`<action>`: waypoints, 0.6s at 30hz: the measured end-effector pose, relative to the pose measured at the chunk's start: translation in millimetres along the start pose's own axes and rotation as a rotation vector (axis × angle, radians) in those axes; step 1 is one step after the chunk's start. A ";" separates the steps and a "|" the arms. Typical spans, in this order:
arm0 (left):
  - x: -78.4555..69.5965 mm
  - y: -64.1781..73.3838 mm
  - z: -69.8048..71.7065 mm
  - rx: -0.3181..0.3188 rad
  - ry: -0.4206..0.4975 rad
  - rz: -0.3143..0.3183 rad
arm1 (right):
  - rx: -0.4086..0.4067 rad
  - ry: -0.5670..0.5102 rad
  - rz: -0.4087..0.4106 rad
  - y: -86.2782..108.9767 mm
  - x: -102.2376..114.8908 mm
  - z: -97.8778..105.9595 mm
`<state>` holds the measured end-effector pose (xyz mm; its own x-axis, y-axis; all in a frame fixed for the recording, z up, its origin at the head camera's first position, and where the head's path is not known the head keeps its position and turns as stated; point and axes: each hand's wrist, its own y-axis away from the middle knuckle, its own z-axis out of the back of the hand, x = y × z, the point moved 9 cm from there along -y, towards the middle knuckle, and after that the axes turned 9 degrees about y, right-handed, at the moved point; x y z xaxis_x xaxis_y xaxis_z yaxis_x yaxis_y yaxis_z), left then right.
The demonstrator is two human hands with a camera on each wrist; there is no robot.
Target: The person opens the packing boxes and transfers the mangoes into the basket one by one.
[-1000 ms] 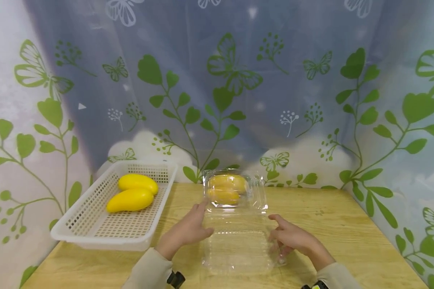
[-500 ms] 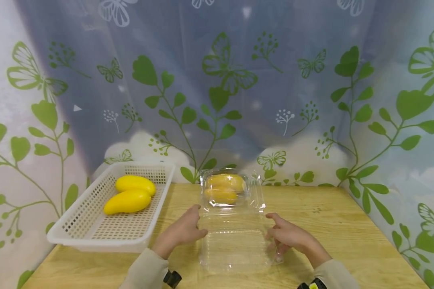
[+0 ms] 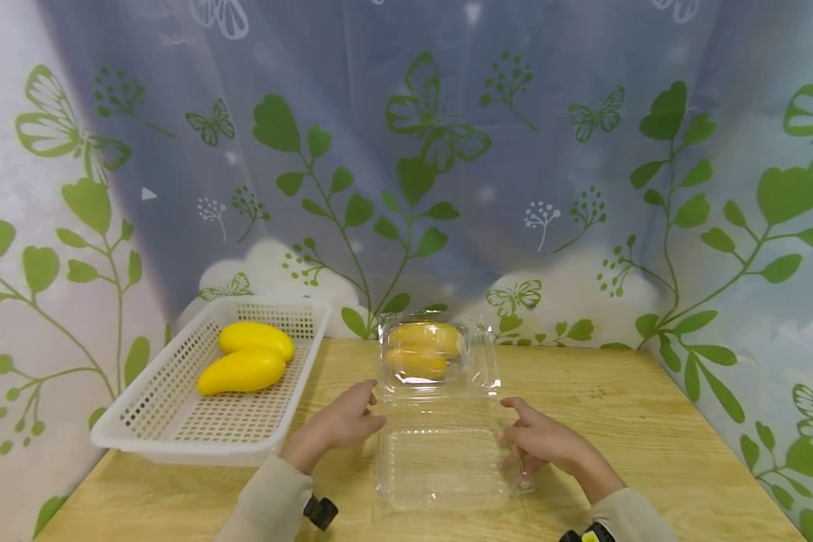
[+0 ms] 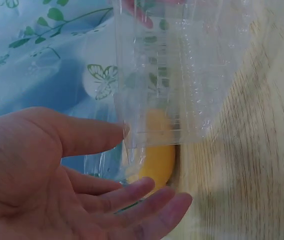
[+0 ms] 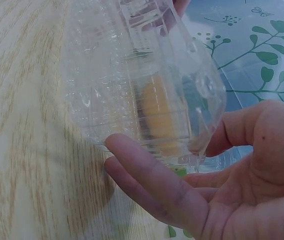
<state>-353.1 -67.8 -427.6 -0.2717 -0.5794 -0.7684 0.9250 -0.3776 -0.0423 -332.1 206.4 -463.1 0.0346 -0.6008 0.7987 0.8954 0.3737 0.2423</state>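
Note:
A clear plastic clamshell box (image 3: 440,467) lies unfolded in the middle of the wooden table. Behind its far half two yellow mangoes (image 3: 420,350) show through the plastic. My left hand (image 3: 339,421) is at the box's left side, fingers loosely extended; in the left wrist view its thumb tip meets the plastic edge. At the right side my right hand (image 3: 545,440) has the near half's edge between thumb and fingers, its index finger pointing forward. The right wrist view shows the thumb (image 5: 227,132) partly behind the plastic.
A white perforated basket (image 3: 183,450) stands on the left of the table (image 3: 616,399), holding two more yellow mangoes (image 3: 244,369). Close behind the box hangs a printed curtain (image 3: 352,188) with leaves and butterflies.
My left hand has shifted slightly left, its thumb drawing back from over the box. The right hand keeps its place at the box's edge. The head view has shifted a little.

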 end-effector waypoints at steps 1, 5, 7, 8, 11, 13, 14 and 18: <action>0.9 -0.6 0.1 0.001 0.008 0.003 | 0.000 -0.001 -0.002 0.2 0.3 -0.1; 3.7 -3.2 1.1 -0.011 0.055 0.011 | 0.001 -0.002 -0.008 0.6 0.5 -0.3; 3.9 -3.7 1.9 -0.019 0.080 0.001 | 0.001 -0.003 -0.013 0.7 0.0 -0.2; 3.7 -3.6 2.3 -0.024 0.094 -0.003 | 0.001 -0.004 -0.015 0.7 -0.6 -0.2; 2.2 -3.0 3.5 -0.032 0.131 -0.022 | 0.006 -0.009 -0.016 0.2 -3.1 -1.1; 1.6 -2.9 4.7 -0.041 0.158 -0.028 | 0.006 -0.009 -0.008 -0.3 -3.8 -1.2; 1.1 -2.8 5.4 -0.045 0.165 -0.031 | 0.007 -0.009 -0.005 -0.5 -3.7 -1.3; -2.2 -2.0 9.2 -0.059 0.178 -0.056 | 0.008 -0.004 0.005 -1.5 -2.4 -0.3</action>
<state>-356.8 -72.4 -420.0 -0.2769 -0.4198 -0.8644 0.9250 -0.3601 -0.1215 -333.4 207.0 -465.5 0.0369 -0.5958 0.8023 0.8917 0.3821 0.2427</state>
